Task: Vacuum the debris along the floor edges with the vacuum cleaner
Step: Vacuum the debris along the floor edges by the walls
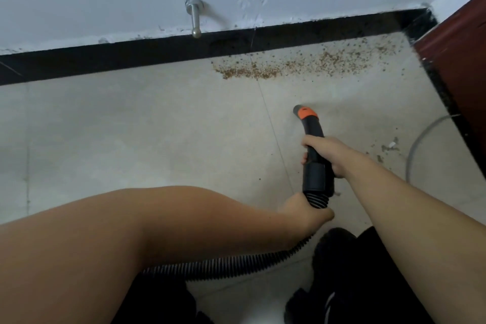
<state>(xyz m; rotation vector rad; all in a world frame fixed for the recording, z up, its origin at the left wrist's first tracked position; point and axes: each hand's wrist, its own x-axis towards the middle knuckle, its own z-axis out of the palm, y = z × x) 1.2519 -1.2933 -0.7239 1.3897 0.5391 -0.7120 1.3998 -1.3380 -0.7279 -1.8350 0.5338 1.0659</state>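
A black vacuum nozzle with an orange collar and grey tip points down at the pale tiled floor, its tip a little short of the debris. My right hand grips the curved black handle. Just behind it, my left hand holds the ribbed black hose, which trails back under my left forearm. Brown crumbly debris lies spread along the black skirting, from mid-wall toward the right corner. A smaller patch of debris sits to the right of my right hand.
A metal door stopper juts from the white wall above the skirting. A dark red door or frame closes off the right side. A grey cable loops on the floor near it. My black shoe is at the bottom.
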